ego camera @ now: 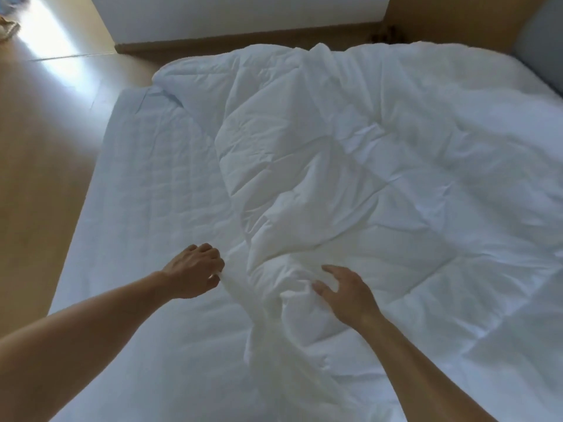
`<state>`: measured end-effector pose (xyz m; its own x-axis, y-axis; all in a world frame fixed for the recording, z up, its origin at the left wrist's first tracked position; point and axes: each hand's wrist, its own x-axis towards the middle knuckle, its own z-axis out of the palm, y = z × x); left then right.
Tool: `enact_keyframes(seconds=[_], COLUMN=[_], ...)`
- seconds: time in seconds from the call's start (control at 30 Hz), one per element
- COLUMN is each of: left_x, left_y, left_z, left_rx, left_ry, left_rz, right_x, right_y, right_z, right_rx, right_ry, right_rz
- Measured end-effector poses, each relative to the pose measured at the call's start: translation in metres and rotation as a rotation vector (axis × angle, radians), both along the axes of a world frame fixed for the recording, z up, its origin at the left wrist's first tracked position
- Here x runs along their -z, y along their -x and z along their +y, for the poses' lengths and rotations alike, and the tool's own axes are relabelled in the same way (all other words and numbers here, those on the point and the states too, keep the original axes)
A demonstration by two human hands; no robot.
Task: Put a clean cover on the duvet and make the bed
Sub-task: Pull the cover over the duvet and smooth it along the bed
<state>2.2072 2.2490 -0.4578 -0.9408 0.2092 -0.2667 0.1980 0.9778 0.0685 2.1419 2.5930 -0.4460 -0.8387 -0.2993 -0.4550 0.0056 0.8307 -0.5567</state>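
Home bedroom: bed [146,184], duvet [350,153], wood floor [45,132].

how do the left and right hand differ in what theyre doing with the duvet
Grip: the left hand has its fingers curled round a fold of the duvet; the right hand is spread open and grips nothing.
Place: the left hand sits at the duvet's edge, beside the bare sheet; the right hand is over the bunched part.
Both are bare and reach to the same crumpled ridge.

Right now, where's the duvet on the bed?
In the head view the duvet lies crumpled over the middle and right of the mattress; its bunched near edge sits between the left hand, which pinches it, and the right hand.
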Motion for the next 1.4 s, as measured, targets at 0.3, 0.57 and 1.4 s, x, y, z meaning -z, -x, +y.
enact_keyframes(seconds=[0.3, 0.57, 1.4], left_x=[-0.015, 0.023, -0.254], left_y=[0.085, 0.101, -0.053], left_z=[0.16, 0.249, -0.031], left_rx=[-0.299, -0.172, -0.8], left_ry=[-0.218, 0.0, -1.389], left_rz=[-0.174, -0.506, 0.192], right_x=[0.059, 0.098, -0.104], right_y=[0.018, 0.026, -0.122], right_z=[0.191, 0.221, -0.192], right_rx=[1.051, 1.476, -0.495], right_ry=[-0.162, 0.318, 0.181], right_rz=[-0.23, -0.39, 0.3])
